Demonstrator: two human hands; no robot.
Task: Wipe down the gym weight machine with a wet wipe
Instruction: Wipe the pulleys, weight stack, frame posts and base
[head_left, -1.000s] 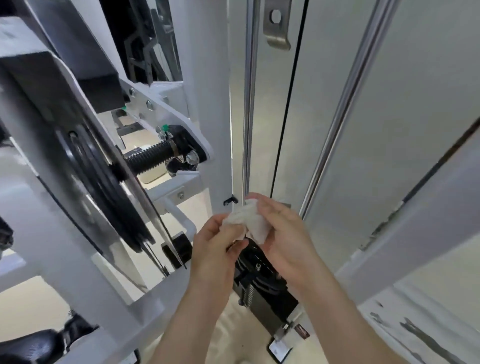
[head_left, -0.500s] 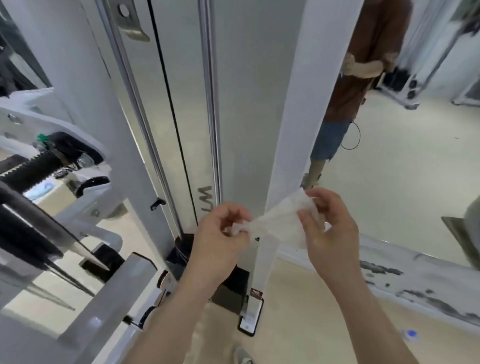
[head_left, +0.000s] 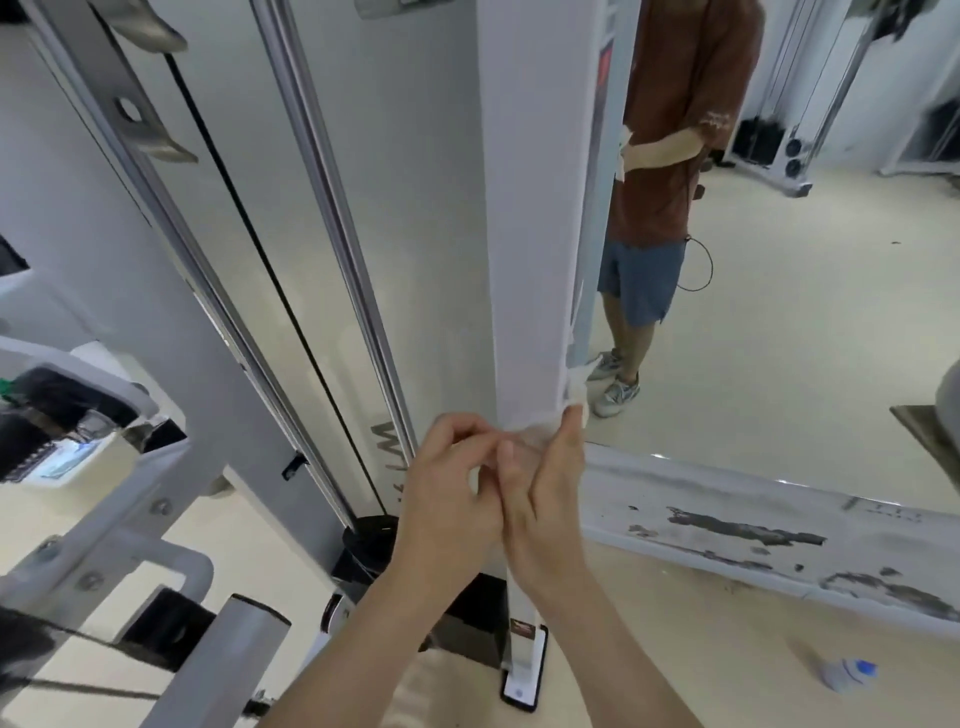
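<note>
wipe: white wipe (head_left: 574, 392) bunched against the lower right edge of the white post (head_left: 530, 234), at the right fingertips; part of it is hidden behind the hands.
right hand: right hand (head_left: 548, 514) holds the wipe between thumb and fingers, fingers pointing up and touching the post edge.
left hand: left hand (head_left: 449, 499) has its fingers curled, just left of the post and touching the right hand; cannot tell whether it grips any of the wipe.
change, hands: 0.5 s ago the 2 hands were apart with the wipe stretched between them; now they are together.
change, wipe: it was spread in the air in front of the post; now it is crumpled on the post.
change, view: the view sits further right than 1 s ago; the black pulley disc is out of view and the mirror (head_left: 779, 364) fills the right side.
mirror: shows a person (head_left: 670, 156) in a brown shirt and blue shorts, one arm reaching to the post.
machine: 2 chrome rods (head_left: 332, 218) and a black cable (head_left: 270, 260) run up left of the post.
floor: scuffed beam (head_left: 753, 535) under the mirror; small bottle (head_left: 849, 674) near it.
</note>
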